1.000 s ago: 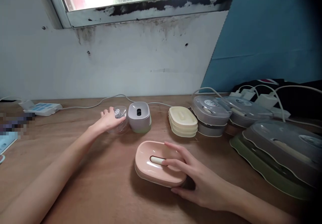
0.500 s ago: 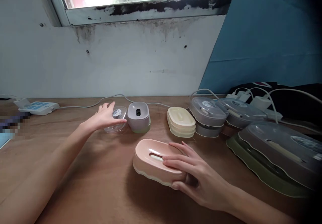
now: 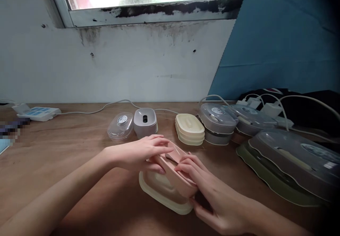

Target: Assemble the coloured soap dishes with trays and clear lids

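With both hands on it, a pink slotted cover [image 3: 179,183] is tilted up over a cream oval tray [image 3: 170,203]. My left hand [image 3: 143,154] grips its far left end, fingers on top and thumb below. My right hand [image 3: 212,193] is wrapped round the near right end, the thumb low beside the tray's edge. Through the raised left side, the tray's inside shows. Behind my left hand stand a clear lid [image 3: 120,127] with a round label and a grey slotted box [image 3: 145,122]. A stack of cream oval trays [image 3: 190,130] sits farther back.
Grey lidded containers [image 3: 218,121] stand at the right, beside a large container [image 3: 287,154] on an olive wavy-edged tray [image 3: 255,170]. White plugs and cables [image 3: 272,110] lie behind them. A power strip [image 3: 39,113] is at the far left of the wooden table [image 3: 87,204].
My left hand has come from the clear lid to the pink cover. The cover, before resting level over the tray, is now raised and tilted, with the cream tray exposed below.
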Action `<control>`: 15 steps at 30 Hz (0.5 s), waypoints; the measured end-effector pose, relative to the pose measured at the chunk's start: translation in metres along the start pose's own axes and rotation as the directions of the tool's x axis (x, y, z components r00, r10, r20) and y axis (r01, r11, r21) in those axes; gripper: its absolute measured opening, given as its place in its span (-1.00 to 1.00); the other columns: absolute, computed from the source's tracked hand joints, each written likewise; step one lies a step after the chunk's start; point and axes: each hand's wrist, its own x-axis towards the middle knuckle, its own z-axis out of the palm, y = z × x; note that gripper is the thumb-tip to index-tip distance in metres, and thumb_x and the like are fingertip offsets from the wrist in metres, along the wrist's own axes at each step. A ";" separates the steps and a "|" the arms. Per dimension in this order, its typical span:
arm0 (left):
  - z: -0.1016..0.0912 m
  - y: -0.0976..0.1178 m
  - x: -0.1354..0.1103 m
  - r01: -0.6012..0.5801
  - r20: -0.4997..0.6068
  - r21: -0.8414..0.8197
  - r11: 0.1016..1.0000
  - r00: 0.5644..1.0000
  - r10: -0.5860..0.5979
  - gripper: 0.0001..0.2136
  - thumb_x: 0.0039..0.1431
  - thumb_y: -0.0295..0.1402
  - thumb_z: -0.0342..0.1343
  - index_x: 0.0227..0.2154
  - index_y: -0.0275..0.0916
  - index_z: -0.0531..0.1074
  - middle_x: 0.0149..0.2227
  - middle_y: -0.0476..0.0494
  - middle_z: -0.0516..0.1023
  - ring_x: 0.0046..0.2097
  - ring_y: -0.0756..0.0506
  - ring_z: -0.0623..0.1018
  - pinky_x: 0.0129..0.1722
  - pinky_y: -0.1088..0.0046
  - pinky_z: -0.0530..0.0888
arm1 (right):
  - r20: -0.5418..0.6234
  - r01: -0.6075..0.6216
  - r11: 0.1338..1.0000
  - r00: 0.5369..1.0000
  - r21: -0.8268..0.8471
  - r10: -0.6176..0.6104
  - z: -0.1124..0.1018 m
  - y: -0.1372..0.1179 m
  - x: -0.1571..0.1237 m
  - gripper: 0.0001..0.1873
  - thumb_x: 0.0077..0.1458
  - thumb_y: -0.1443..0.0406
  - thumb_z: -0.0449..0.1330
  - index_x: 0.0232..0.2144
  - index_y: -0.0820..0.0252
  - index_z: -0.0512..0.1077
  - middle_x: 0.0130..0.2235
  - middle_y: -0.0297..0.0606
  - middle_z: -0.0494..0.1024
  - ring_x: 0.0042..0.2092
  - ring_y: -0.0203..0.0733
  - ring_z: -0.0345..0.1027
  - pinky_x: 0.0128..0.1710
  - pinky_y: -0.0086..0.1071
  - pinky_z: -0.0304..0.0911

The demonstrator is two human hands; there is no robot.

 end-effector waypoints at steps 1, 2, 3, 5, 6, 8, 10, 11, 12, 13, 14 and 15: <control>0.000 -0.004 0.001 -0.007 0.016 -0.006 1.000 1.000 0.007 -0.57 0.15 -0.41 0.10 0.09 -0.12 0.22 0.19 -0.27 0.17 0.21 -0.22 0.17 0.08 0.20 0.28 | 0.023 -0.002 1.000 1.000 0.012 0.001 -0.002 0.001 -0.001 -0.44 -0.13 0.44 0.09 -0.01 0.17 0.13 -0.06 -0.09 0.35 0.08 -0.01 0.11 0.03 -0.11 0.16; 0.001 -0.007 0.001 -0.005 0.013 -0.006 1.000 1.000 0.005 -0.60 0.17 -0.42 0.08 0.08 -0.12 0.23 0.18 -0.26 0.18 0.20 -0.21 0.20 0.06 0.22 0.30 | 0.036 -0.006 1.000 0.999 0.024 0.006 -0.003 0.003 -0.002 -0.47 -0.09 0.44 0.09 -0.01 0.17 0.13 -0.04 -0.08 0.34 0.10 -0.02 0.08 0.02 -0.14 0.18; 0.002 -0.010 0.001 0.013 -0.023 0.006 1.000 1.000 -0.013 -0.59 0.18 -0.42 0.06 0.09 -0.13 0.21 0.19 -0.28 0.17 0.19 -0.22 0.21 0.06 0.20 0.31 | 0.033 -0.013 0.999 0.999 0.033 0.011 -0.005 0.006 -0.003 -0.49 -0.04 0.44 0.08 0.00 0.16 0.13 -0.02 -0.08 0.33 0.12 -0.04 0.06 0.02 -0.15 0.19; 0.009 -0.012 -0.002 0.074 -0.223 0.051 0.996 0.973 -0.061 -0.54 0.19 -0.42 0.03 0.14 -0.16 0.10 0.19 -0.32 0.14 0.19 -0.24 0.19 0.08 0.12 0.27 | -0.035 -0.025 0.999 0.999 0.035 0.027 -0.011 0.011 -0.002 -0.54 0.05 0.41 0.06 0.02 0.13 0.11 0.00 -0.08 0.31 0.14 -0.06 0.06 0.03 -0.17 0.19; 0.014 -0.012 -0.004 0.099 -0.367 0.069 0.993 0.928 -0.067 -0.54 0.20 -0.42 0.00 0.15 -0.17 0.06 0.19 -0.33 0.14 0.20 -0.25 0.17 0.11 0.09 0.23 | -0.093 -0.024 0.999 0.995 0.021 0.026 -0.015 0.014 0.000 -0.56 0.09 0.40 0.04 0.03 0.11 0.09 0.01 -0.09 0.30 0.13 -0.06 0.08 0.03 -0.16 0.18; 0.030 -0.010 -0.011 0.101 -0.584 0.098 0.990 0.811 -0.025 -0.59 0.21 -0.45 -0.05 0.12 -0.19 0.08 0.15 -0.32 0.18 0.20 -0.24 0.16 0.14 0.06 0.17 | -0.217 -0.028 0.999 0.976 -0.045 0.018 -0.024 0.017 0.011 -0.58 0.13 0.35 0.03 0.05 0.08 0.08 0.00 -0.10 0.29 0.09 -0.06 0.13 0.01 -0.15 0.20; 0.048 -0.008 -0.020 0.007 -0.577 0.132 0.991 0.814 0.071 -0.62 0.20 -0.44 -0.05 0.08 -0.21 0.12 0.12 -0.32 0.22 0.20 -0.24 0.15 0.15 0.09 0.17 | -0.302 -0.046 0.989 0.953 -0.140 0.002 -0.031 0.018 0.032 -0.60 0.15 0.30 0.04 0.04 0.07 0.10 -0.03 -0.12 0.32 0.05 -0.05 0.16 -0.04 -0.16 0.22; 0.056 -0.007 -0.024 -0.046 -0.501 0.138 0.989 0.859 0.110 -0.61 0.19 -0.40 -0.03 0.08 -0.23 0.12 0.13 -0.33 0.21 0.20 -0.24 0.15 0.14 0.11 0.19 | -0.318 -0.071 0.980 0.948 -0.184 0.009 -0.033 0.018 0.047 -0.61 0.15 0.29 0.05 0.04 0.08 0.12 -0.04 -0.13 0.34 0.03 -0.05 0.17 -0.05 -0.17 0.22; 0.063 -0.007 -0.027 -0.079 -0.409 0.130 0.988 0.904 0.126 -0.59 0.18 -0.36 -0.01 0.09 -0.24 0.11 0.14 -0.35 0.19 0.20 -0.25 0.15 0.13 0.14 0.22 | -0.328 -0.078 0.970 0.945 -0.232 -0.002 -0.034 0.018 0.064 -0.62 0.14 0.29 0.06 0.02 0.09 0.15 -0.06 -0.13 0.36 0.01 -0.05 0.18 -0.06 -0.17 0.21; 0.068 -0.007 -0.030 -0.089 -0.324 0.111 0.990 0.939 0.120 -0.56 0.18 -0.32 0.00 0.10 -0.25 0.10 0.16 -0.37 0.17 0.20 -0.25 0.15 0.13 0.15 0.23 | -0.324 -0.080 0.958 0.946 -0.277 -0.014 -0.033 0.019 0.082 -0.62 0.13 0.29 0.09 0.01 0.10 0.19 -0.09 -0.15 0.39 -0.01 -0.05 0.18 -0.05 -0.16 0.19; 0.071 -0.008 -0.032 -0.080 -0.265 0.088 0.993 0.959 0.101 -0.55 0.18 -0.29 0.00 0.11 -0.26 0.10 0.18 -0.38 0.15 0.20 -0.25 0.15 0.12 0.16 0.24 | -0.298 -0.082 0.945 0.955 -0.316 -0.016 -0.030 0.020 0.100 -0.61 0.12 0.28 0.11 0.01 0.09 0.20 -0.11 -0.17 0.40 -0.04 -0.05 0.19 -0.04 -0.14 0.17; 0.072 -0.008 -0.033 -0.063 -0.229 0.065 0.996 0.970 0.076 -0.55 0.18 -0.27 0.00 0.11 -0.26 0.12 0.18 -0.37 0.14 0.21 -0.25 0.15 0.12 0.18 0.24 | -0.264 -0.102 0.934 0.965 -0.344 0.008 -0.026 0.022 0.118 -0.59 0.11 0.27 0.12 0.03 0.09 0.20 -0.11 -0.17 0.41 -0.05 -0.05 0.20 -0.02 -0.13 0.14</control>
